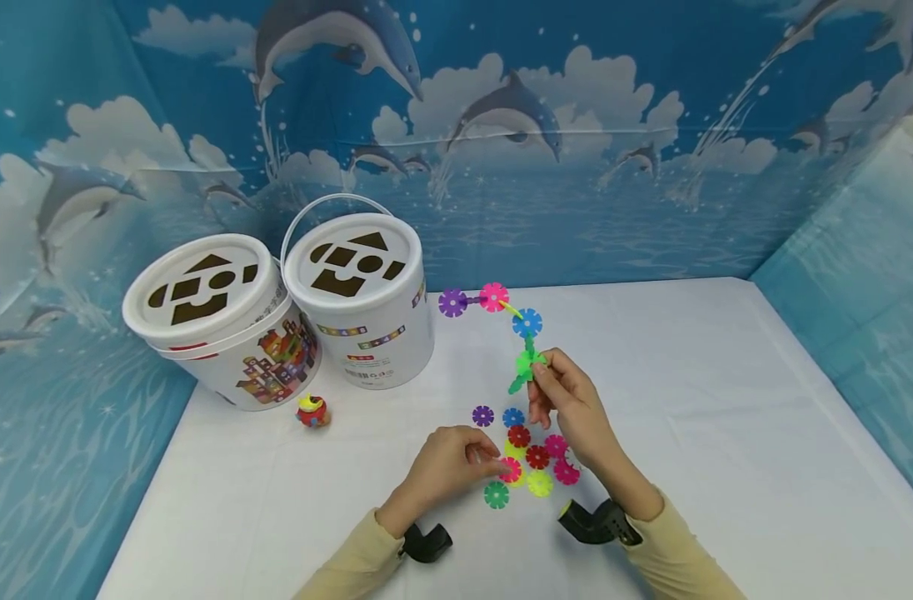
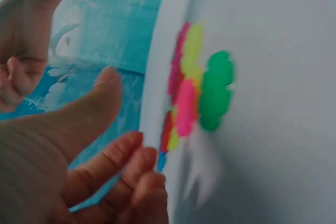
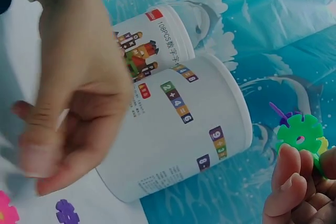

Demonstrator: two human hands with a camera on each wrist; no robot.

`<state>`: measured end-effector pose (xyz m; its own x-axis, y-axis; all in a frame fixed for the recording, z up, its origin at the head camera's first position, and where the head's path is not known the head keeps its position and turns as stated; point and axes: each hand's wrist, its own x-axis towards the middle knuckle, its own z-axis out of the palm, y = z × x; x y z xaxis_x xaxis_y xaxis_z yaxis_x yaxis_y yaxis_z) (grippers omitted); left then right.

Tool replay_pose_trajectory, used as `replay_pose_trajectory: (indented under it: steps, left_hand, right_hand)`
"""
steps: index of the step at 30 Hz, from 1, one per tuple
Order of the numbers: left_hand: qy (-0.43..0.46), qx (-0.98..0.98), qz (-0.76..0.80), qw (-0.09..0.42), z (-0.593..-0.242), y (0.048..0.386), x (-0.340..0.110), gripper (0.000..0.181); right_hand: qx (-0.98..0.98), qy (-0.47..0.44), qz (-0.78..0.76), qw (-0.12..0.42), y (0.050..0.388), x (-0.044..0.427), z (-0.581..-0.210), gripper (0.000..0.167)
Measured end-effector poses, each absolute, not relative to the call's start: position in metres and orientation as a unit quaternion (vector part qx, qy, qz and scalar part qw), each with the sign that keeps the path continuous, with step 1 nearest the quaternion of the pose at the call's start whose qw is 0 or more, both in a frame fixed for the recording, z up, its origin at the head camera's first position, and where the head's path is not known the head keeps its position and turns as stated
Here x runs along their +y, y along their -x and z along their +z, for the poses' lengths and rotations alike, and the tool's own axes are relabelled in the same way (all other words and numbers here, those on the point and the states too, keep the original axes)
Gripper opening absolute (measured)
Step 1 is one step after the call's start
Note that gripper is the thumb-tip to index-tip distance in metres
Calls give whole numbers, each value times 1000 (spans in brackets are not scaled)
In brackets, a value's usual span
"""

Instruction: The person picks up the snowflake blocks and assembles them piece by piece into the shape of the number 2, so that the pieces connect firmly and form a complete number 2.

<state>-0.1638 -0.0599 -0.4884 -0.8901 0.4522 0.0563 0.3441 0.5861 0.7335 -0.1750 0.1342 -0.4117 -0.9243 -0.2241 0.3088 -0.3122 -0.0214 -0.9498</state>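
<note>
My right hand (image 1: 572, 404) pinches a bright green notched plastic disc (image 1: 530, 364) at the lower end of a linked chain. From it the chain runs up to a blue disc (image 1: 527, 323), a pink disc (image 1: 494, 297) and a purple disc (image 1: 452, 302); other pieces join them edge-on. Low over several loose discs hovers my left hand (image 1: 452, 458), its fingertips by a pink disc (image 1: 510, 470). In the left wrist view, thumb and fingers stand apart with nothing between them. A darker green disc (image 2: 216, 91) lies nearest that hand on the white tabletop.
Two white lidded buckets, one left (image 1: 202, 333) and one with a raised handle (image 1: 381, 333), stand at the back left. A small red and yellow toy figure (image 1: 313, 412) sits before them. A dolphin-print cloth (image 1: 576, 217) hangs behind the table.
</note>
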Motion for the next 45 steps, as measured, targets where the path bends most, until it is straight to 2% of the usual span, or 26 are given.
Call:
replay_pose_trajectory:
  steps: [2, 6, 8, 15, 24, 29, 38, 45]
  left_hand:
    - [-230, 900, 362, 81, -496, 160, -57, 36]
    - [-244, 918, 306, 68, -505, 153, -52, 47]
    - [-247, 921, 294, 62, -506, 151, -51, 43]
    - [-244, 912, 318, 85, -504, 151, -53, 28]
    - [-229, 913, 313, 125, -497, 149, -53, 33]
    - [-230, 912, 312, 137, -496, 150, -54, 30]
    - [-249, 893, 351, 132, -493, 157, -64, 21]
    - [-241, 859, 435, 124, -471, 163, -75, 15]
  right_hand:
    - [-696, -193, 691, 33, 175, 135, -411, 23]
    - [-690, -198, 695, 34, 175, 135, -409, 24]
    - [-683, -204, 701, 33, 174, 134, -406, 23]
    - [-640, -221, 736, 18, 172, 138, -393, 21]
    - [-552, -268, 789, -34, 171, 146, -382, 26]
    - [-521, -279, 804, -66, 169, 151, -380, 29]
    - [-480, -329, 807, -97, 168, 155, -378, 35]
    - [-476, -330, 808, -106, 168, 155, -378, 34]
